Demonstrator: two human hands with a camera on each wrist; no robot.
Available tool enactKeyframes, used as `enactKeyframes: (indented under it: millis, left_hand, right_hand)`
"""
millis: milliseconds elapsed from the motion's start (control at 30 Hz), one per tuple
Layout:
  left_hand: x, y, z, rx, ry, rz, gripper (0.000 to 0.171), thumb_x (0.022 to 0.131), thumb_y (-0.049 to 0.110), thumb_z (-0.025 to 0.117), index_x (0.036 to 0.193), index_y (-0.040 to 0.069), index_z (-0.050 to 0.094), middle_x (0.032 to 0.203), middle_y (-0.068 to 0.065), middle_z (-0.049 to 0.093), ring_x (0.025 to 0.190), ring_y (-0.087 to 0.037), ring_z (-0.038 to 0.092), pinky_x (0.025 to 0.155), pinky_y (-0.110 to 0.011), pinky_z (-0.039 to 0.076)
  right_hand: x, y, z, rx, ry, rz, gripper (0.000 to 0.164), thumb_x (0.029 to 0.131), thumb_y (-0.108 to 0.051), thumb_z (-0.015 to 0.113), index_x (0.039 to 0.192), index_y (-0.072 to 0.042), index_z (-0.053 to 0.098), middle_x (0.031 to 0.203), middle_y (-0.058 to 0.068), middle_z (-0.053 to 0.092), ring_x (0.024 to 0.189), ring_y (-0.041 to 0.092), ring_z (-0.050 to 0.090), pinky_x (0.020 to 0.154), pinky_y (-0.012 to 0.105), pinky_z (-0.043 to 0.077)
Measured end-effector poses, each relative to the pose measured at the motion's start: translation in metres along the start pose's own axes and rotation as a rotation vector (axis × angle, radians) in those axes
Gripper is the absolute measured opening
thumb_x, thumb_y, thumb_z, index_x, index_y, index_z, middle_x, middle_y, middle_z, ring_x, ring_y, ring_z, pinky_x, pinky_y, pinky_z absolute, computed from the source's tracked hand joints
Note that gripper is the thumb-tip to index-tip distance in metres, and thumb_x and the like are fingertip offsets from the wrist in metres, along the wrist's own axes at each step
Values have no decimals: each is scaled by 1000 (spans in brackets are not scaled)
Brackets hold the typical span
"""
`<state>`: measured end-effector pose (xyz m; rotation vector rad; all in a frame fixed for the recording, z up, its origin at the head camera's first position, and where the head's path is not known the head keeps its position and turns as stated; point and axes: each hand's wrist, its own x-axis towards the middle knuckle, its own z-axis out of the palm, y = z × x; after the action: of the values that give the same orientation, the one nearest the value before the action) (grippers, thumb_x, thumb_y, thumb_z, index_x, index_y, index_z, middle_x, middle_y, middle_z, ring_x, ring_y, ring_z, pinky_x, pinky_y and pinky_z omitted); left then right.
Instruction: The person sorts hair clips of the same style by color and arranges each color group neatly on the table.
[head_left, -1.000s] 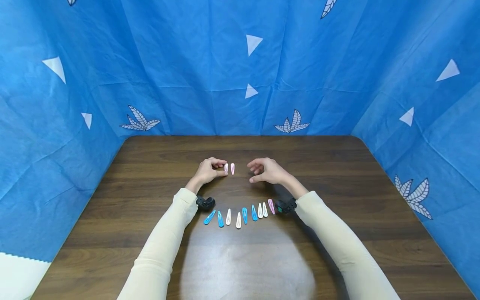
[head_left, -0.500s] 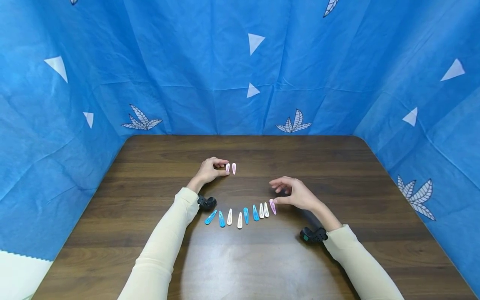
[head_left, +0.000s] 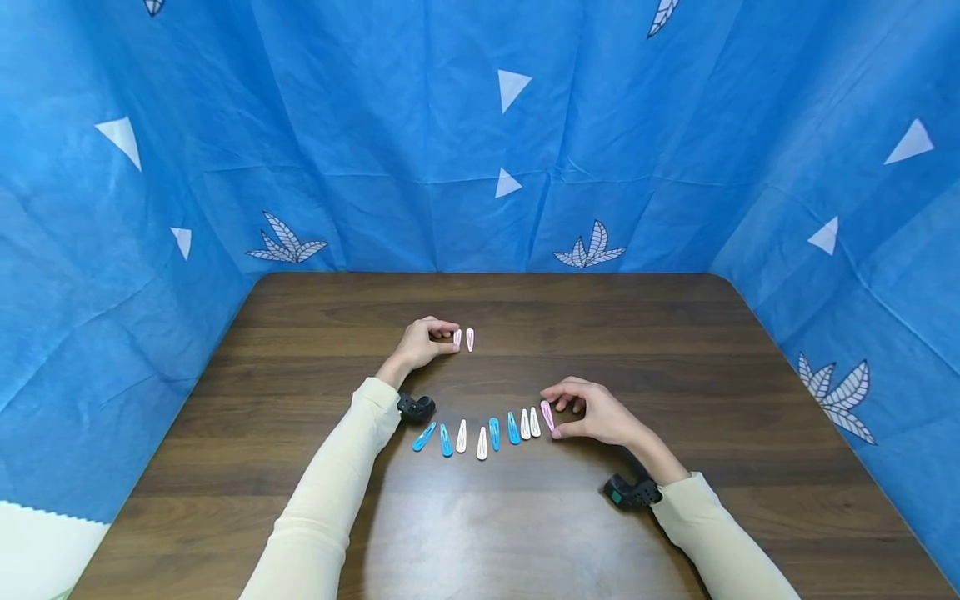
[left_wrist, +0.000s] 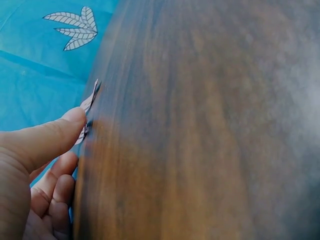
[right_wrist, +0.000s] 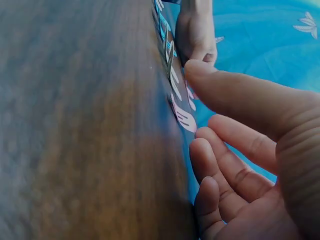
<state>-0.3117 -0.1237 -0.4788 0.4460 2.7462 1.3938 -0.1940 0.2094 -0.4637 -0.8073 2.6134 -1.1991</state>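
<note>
Evidently, the left hand [head_left: 422, 340] was at work well in from the left edge of the table [head_left: 300, 333], its grip pinching the left pink clip [head_left: 457, 337] end to end between thumb and forefinger, in the half nearer the far edge. Closer to the person, a black wrist device [head_left: 417, 407] sat just beyond the first of two blue clips [head_left: 423, 437] that began a loose row; were that arm drawn back low, the device could have swept them askew. The second pink clip [head_left: 470, 340] lay just beside the pinched one, so a sideways nudge risked knocking the pair together. Rightward, the row held two white clips [head_left: 482, 444], two more blue clips [head_left: 513, 428] and another white pair [head_left: 525, 424], ending in the right pink clip [head_left: 548, 418], well short of the table's right edge. There the right hand [head_left: 592, 412] was poised, its grip curved with thumb and forefinger about that clip's opposite ends; whether they had closed on it, I could not tell. Because the clip looked thin and flat on a smooth top, an uneven squeeze might have shot it away, and a straying fingertip could have brushed the nearest white clip.
</note>
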Motion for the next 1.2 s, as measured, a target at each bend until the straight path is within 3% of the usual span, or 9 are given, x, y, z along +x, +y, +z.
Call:
enactKeyframes:
  millis: [333, 600, 1200]
  left_hand:
    - [0, -1, 0, 9, 9, 5, 39, 80, 12, 80, 117, 4, 71, 100, -13, 65, 95, -25, 56, 84, -31, 43]
    - [1, -1, 0, -1, 12, 8, 39, 78, 11, 81, 115, 4, 71, 99, -13, 65, 96, -27, 58, 84, -31, 44]
    - [0, 0, 1, -5, 11, 7, 38, 79, 11, 81, 115, 4, 72, 99, -12, 64, 96, -26, 57, 85, -32, 43]
  right_hand:
    - [-1, 3, 5, -43, 14, -33, 52, 71, -20, 87, 119, -10, 69, 99, -1, 63, 84, 9, 54, 71, 23, 44]
    - [0, 3, 5, -58, 2, 0, 50, 75, -23, 85, 121, -14, 69, 97, -4, 60, 84, 9, 52, 71, 23, 44]
    - [0, 3, 4, -87, -4, -17, 42, 77, -23, 83, 117, -15, 71, 97, -4, 60, 83, 11, 52, 70, 22, 43]
